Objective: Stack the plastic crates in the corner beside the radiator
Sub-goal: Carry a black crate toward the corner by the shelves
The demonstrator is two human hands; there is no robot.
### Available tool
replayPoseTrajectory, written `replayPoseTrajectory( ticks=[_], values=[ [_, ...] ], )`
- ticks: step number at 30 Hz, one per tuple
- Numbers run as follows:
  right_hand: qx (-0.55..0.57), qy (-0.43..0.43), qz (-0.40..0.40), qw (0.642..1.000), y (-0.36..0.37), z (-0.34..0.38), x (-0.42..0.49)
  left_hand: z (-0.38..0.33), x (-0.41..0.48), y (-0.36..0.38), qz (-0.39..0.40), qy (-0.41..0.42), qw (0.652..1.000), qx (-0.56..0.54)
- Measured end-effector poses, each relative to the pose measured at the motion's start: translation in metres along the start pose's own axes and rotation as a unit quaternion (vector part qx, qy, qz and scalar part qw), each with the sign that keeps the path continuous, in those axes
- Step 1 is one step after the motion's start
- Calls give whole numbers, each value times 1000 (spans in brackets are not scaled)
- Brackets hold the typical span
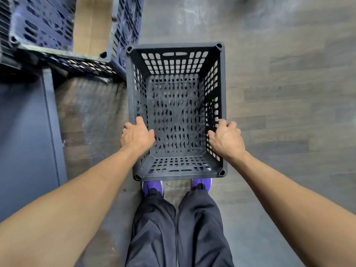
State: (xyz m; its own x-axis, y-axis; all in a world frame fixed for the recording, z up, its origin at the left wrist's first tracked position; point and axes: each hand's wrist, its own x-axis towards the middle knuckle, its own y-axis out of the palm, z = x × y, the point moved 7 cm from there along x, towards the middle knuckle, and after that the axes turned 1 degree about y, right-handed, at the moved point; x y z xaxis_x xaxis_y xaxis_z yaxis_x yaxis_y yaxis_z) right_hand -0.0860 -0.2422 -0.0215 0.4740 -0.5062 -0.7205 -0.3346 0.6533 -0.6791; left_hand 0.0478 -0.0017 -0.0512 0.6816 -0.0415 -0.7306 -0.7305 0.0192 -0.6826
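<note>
The holey black crate (176, 112) opens upward, long side running 6 to 12 o'clock. The left hand (137, 134) and right hand (226, 138) grip its rims.

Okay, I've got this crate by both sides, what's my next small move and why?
Probably swing it forward and to your left, toward the blue crate. Your left hand and right hand each grip a long rim of the empty black crate, so it is secured, and that blue crate stands just beyond its far left corner.
</note>
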Motion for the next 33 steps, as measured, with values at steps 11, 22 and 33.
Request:
replayPoseTrajectory(
  ticks=[11,22,33],
  values=[
    [-39,23,-80,996,24,19,50,4,48,20,-22,-22,999,7],
    [136,32,-87,986,-15,-15,53,8,21,-9,-130,75,987,-62],
    [94,73,-116,986,-139,-26,-35,-36,-92,-134,-169,72,982,-33]
  ],
)
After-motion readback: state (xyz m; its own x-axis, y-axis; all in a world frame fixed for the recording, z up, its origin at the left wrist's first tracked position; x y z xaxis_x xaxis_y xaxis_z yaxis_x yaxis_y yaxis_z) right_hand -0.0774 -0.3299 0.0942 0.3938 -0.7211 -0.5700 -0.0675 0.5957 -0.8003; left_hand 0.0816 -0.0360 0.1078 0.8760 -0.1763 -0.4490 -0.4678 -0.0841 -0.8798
